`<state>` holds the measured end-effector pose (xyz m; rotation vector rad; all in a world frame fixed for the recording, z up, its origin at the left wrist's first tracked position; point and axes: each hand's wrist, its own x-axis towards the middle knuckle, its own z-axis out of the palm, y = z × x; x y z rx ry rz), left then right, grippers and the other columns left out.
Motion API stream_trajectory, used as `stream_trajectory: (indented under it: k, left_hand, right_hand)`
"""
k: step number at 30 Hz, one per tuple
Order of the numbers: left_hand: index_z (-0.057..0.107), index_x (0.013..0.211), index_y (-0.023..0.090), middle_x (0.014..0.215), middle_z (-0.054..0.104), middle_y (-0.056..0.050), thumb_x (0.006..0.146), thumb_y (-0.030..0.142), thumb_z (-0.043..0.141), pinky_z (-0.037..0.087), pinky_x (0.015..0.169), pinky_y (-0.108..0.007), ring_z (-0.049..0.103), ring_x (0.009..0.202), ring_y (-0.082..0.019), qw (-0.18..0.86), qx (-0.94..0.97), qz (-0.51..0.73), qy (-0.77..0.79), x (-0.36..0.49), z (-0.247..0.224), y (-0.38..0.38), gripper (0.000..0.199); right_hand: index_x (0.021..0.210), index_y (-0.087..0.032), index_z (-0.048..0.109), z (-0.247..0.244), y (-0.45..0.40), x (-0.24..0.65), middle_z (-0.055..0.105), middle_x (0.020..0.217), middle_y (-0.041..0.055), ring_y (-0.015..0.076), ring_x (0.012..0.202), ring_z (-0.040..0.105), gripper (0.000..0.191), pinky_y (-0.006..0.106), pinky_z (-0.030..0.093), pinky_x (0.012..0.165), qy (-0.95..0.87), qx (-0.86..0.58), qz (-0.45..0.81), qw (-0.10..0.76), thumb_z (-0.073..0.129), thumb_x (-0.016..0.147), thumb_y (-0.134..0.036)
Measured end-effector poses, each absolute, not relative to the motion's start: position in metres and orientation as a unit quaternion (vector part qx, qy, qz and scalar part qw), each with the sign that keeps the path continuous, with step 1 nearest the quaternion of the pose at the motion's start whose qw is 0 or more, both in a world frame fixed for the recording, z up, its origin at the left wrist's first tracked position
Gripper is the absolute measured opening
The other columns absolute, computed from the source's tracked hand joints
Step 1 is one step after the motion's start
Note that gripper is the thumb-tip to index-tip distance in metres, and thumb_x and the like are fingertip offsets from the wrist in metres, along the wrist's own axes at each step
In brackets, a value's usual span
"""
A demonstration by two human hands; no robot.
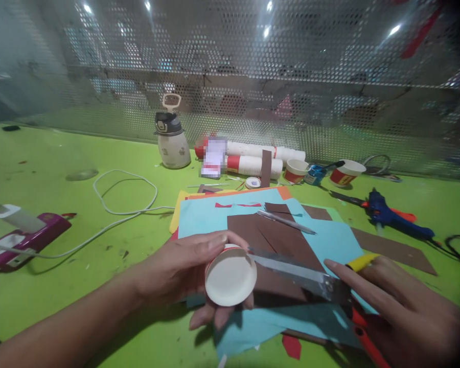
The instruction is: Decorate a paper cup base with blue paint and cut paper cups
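My left hand (199, 271) is wrapped round a small white paper cup piece (231, 278) with a red edge, its round face turned toward me. In my right hand (394, 301) are scissors (310, 276) with red and yellow handles. Their blades point left, and the tip is beside the upper right rim of the cup piece. Below both hands lie blue paper sheets (329, 245) and brown paper (245, 227), with a silver pen (287, 222) on top.
Behind the papers are stacked paper cups (256, 166), two single cups, a blue jar (315, 175) and a bottle (174, 143). A blue glue gun (394, 217) lies right; a purple power strip (34, 237) and white cable (118, 221) lie left.
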<state>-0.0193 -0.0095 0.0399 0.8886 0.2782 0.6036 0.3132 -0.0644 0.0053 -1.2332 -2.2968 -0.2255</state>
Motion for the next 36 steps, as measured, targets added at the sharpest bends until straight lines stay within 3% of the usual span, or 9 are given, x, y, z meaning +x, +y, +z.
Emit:
stream_trajectory:
  k: [3,6,13,20,24,28,36]
  left_hand:
    - [0.055,0.109,0.014,0.085,0.076,-0.015,0.097,0.043,0.049,0.038,0.031,-0.016,0.065,0.045,-0.014,0.852,0.419,0.277,0.146,-0.019,0.039,-0.007,0.032]
    - [0.057,0.103,0.014,0.081,0.076,-0.014,0.097,0.045,0.049,0.036,0.032,-0.016,0.063,0.044,-0.013,0.848,0.424,0.272,0.163,-0.019,0.039,-0.005,0.033]
    - [0.058,0.098,0.014,0.071,0.073,-0.011,0.098,0.051,0.043,0.033,0.033,-0.015,0.059,0.04,-0.011,0.851,0.413,0.261,0.194,-0.017,0.037,-0.003,0.04]
    - [0.059,0.093,0.013,0.07,0.071,-0.013,0.1,0.053,0.031,0.031,0.033,-0.014,0.057,0.042,-0.01,0.871,0.364,0.252,0.212,-0.011,0.037,-0.007,0.05]
    - [0.059,0.084,0.013,0.065,0.068,-0.01,0.101,0.053,0.026,0.03,0.033,-0.012,0.058,0.044,-0.009,0.87,0.337,0.248,0.262,-0.008,0.039,-0.007,0.055]
    - [0.059,0.085,0.014,0.061,0.065,-0.008,0.099,0.056,0.035,0.028,0.03,-0.012,0.057,0.042,-0.009,0.874,0.313,0.243,0.28,-0.007,0.039,-0.006,0.05]
    - [0.061,0.085,0.013,0.063,0.065,-0.009,0.097,0.058,0.039,0.033,0.032,-0.012,0.059,0.043,-0.01,0.87,0.306,0.262,0.285,-0.004,0.036,-0.005,0.052]
  right_hand:
    - [0.156,-0.033,0.027,0.003,-0.065,0.318,0.061,0.1,0.011,0.0285,0.08,0.063,0.074,0.037,0.047,0.061,-0.869,-0.438,-0.127,0.192,0.049,0.088,-0.01]
    - [0.153,-0.03,0.031,0.002,-0.066,0.323,0.062,0.104,0.0123,0.0282,0.08,0.066,0.071,0.035,0.05,0.058,-0.879,-0.441,-0.097,0.155,0.045,0.087,-0.01]
    - [0.145,-0.027,0.041,0.003,-0.064,0.32,0.061,0.102,0.0091,0.02,0.075,0.066,0.062,0.03,0.052,0.059,-0.884,-0.434,-0.022,0.173,0.044,0.086,-0.009]
    - [0.132,-0.032,0.053,0.002,-0.055,0.315,0.07,0.107,0.0026,0.0198,0.094,0.069,0.045,0.026,0.056,0.077,-0.865,-0.459,0.168,0.115,0.06,0.089,-0.02]
    - [0.122,-0.032,0.062,0.006,-0.051,0.311,0.073,0.108,0.0015,0.0216,0.095,0.071,0.039,0.026,0.057,0.078,-0.856,-0.462,0.184,0.144,0.07,0.085,-0.031]
    - [0.128,-0.032,0.061,0.009,-0.051,0.31,0.074,0.103,0.0002,0.019,0.091,0.071,0.04,0.025,0.057,0.077,-0.857,-0.463,0.193,0.12,0.065,0.088,-0.028]
    - [0.115,-0.029,0.068,0.011,-0.054,0.306,0.076,0.103,0.0031,0.0198,0.089,0.074,0.029,0.021,0.058,0.076,-0.858,-0.466,0.145,0.161,0.066,0.086,-0.032]
